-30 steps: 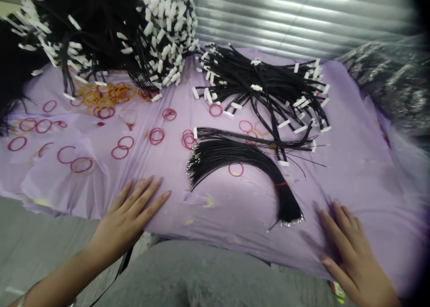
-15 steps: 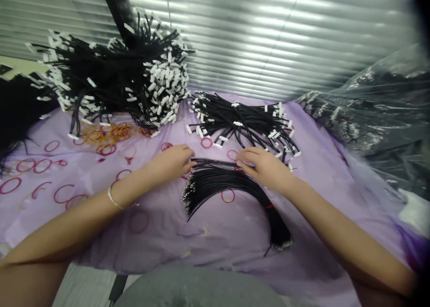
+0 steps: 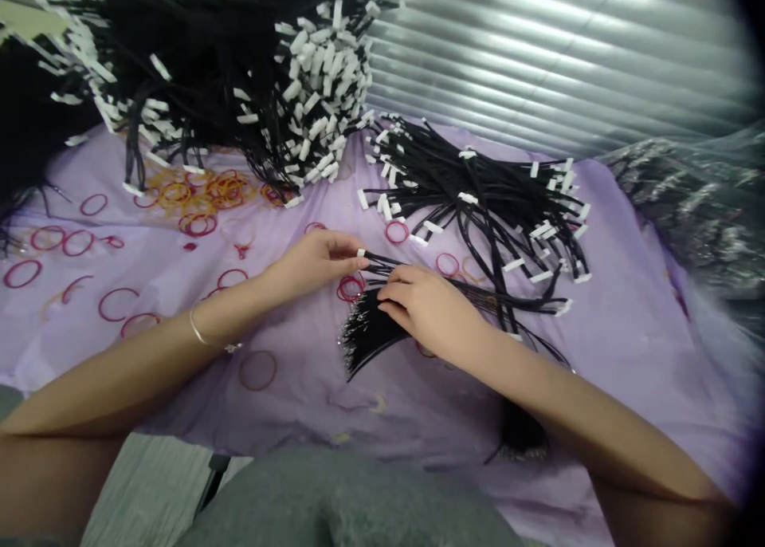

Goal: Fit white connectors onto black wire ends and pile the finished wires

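My left hand [image 3: 319, 264] is closed in a pinch on the white connector [image 3: 361, 253] at the end of a black cable. From there the cable runs right, behind the fingers of my right hand [image 3: 433, 308]. That hand's thumb and fingers are drawn together on thin black wires, just above a black wire bundle [image 3: 374, 336]. Silvery tips show at the bundle's left end, while my right hand and forearm cover its middle. Further right lie white-ended cables [image 3: 526, 300], loose on the purple cloth [image 3: 311, 403].
A heap of black cables with white connectors [image 3: 326, 68] rises at the back left. A smaller cable pile [image 3: 478, 180] lies behind my right hand. Red and yellow rubber bands [image 3: 227, 188] are scattered on the left. Clear plastic bags [image 3: 705, 212] stand at the right, before window blinds [image 3: 538, 68].
A white-connector cable is now in my left hand, and more such cables lie across the wire bundle. My right hand has shifted left and down, nearer my left. The view has tilted downward.
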A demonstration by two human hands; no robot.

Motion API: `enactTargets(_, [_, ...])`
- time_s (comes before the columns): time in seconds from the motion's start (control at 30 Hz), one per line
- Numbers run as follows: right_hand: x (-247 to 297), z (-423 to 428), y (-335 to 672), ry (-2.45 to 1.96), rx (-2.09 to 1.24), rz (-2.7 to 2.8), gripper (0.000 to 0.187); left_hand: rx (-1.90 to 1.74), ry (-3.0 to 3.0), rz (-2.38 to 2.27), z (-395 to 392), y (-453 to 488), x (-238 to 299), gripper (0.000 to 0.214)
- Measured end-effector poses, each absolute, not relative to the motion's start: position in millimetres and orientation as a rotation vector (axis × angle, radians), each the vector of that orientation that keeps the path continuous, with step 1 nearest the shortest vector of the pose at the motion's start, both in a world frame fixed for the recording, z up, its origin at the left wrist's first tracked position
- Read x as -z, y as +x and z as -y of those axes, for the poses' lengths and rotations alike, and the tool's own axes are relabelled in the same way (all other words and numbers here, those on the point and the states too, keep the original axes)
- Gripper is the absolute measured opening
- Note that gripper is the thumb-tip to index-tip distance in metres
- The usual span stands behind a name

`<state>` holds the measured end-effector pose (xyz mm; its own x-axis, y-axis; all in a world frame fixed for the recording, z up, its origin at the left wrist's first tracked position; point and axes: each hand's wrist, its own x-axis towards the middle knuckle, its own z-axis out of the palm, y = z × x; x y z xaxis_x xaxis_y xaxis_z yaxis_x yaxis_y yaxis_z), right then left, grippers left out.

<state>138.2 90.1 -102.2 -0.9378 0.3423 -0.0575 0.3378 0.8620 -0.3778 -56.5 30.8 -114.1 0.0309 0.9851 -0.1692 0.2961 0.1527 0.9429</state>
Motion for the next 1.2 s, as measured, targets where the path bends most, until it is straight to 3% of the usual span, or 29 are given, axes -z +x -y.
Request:
enactTargets(0.27, [102, -99, 132, -0.887, -0.545, 3.018, 0.023, -1.169, 1.184, -1.571, -42, -59, 113, 0.018])
enactTargets(0.5, [103, -112, 122, -0.813, -0.707, 3.076, 0.006, -1.162, 0.856, -1.41, -41, -57, 116, 0.017])
enactTargets(0.97, [103, -108, 146, -0.812, -1.243, 2.559, 0.013, -1.113, 0.323, -1.243, -9, -34, 118, 0.008])
enactTargets(1.2, [103, -102, 145, -0.868, -1.227, 2.483, 0.014, -1.076, 0.454, -1.244, -2, -30, 126, 0.018])
